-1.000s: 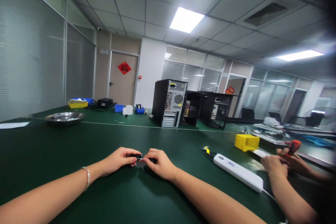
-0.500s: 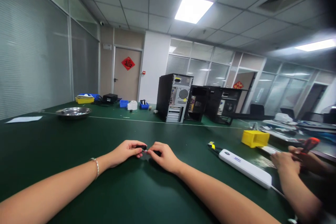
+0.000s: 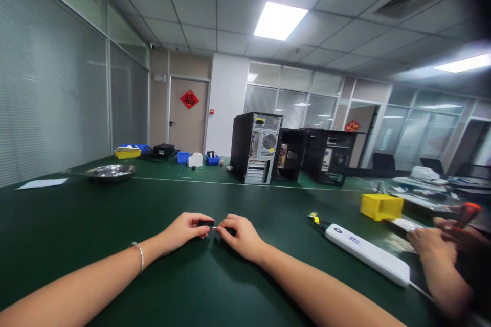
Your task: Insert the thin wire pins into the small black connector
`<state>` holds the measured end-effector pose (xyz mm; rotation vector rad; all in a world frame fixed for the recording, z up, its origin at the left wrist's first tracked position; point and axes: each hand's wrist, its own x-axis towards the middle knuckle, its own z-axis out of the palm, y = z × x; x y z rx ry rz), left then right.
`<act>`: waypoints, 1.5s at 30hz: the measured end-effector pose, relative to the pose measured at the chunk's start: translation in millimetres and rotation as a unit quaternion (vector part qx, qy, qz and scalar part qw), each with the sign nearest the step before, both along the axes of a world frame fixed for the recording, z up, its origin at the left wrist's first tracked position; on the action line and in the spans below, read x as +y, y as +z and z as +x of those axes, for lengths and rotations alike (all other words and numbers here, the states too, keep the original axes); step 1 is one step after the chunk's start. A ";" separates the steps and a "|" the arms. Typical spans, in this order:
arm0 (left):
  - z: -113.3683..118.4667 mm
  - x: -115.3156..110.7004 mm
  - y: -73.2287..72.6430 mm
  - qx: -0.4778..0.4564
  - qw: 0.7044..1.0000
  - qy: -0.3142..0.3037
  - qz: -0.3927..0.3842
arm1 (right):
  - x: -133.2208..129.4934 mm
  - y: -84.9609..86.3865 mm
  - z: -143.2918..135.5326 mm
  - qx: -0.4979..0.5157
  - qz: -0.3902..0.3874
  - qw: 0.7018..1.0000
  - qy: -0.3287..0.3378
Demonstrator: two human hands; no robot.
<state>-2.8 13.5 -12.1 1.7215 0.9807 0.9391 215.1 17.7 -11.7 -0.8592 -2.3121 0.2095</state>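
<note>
Low over the green table (image 3: 161, 286), my left hand (image 3: 186, 229), with a bracelet on the wrist, pinches a small black piece (image 3: 206, 223) between thumb and fingers. Facing it, my right hand (image 3: 242, 237) is closed on a slim dark object (image 3: 230, 231), mostly hidden under the fingers. A thin, pale metallic bit (image 3: 214, 228) bridges the small gap between the two hands. What kind of things these are is too small to tell.
Computer cases (image 3: 256, 150) stand at the back. A metal bowl (image 3: 111, 172) and paper (image 3: 42, 183) lie left. On the right are a white power strip (image 3: 368, 253), a yellow bin (image 3: 379, 207) and another person's hands (image 3: 433, 245) with a red-handled tool (image 3: 468, 213).
The camera view has tilted slightly, so the scene sits a little lower. My hands keep their hold, with slightly more thin metal showing between them.
</note>
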 end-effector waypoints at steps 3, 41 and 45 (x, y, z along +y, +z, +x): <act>0.0 -0.3 0.6 0.003 1.000 -0.016 0.001 | -0.4 1.0 0.6 -0.006 -0.005 1.000 0.011; 2.7 -1.3 1.4 -0.099 0.994 0.055 0.012 | 5.5 0.4 1.4 0.085 -0.021 0.996 0.007; 0.7 3.8 -4.4 -0.110 0.992 0.065 0.005 | 4.8 1.0 2.2 0.093 -0.024 0.995 0.010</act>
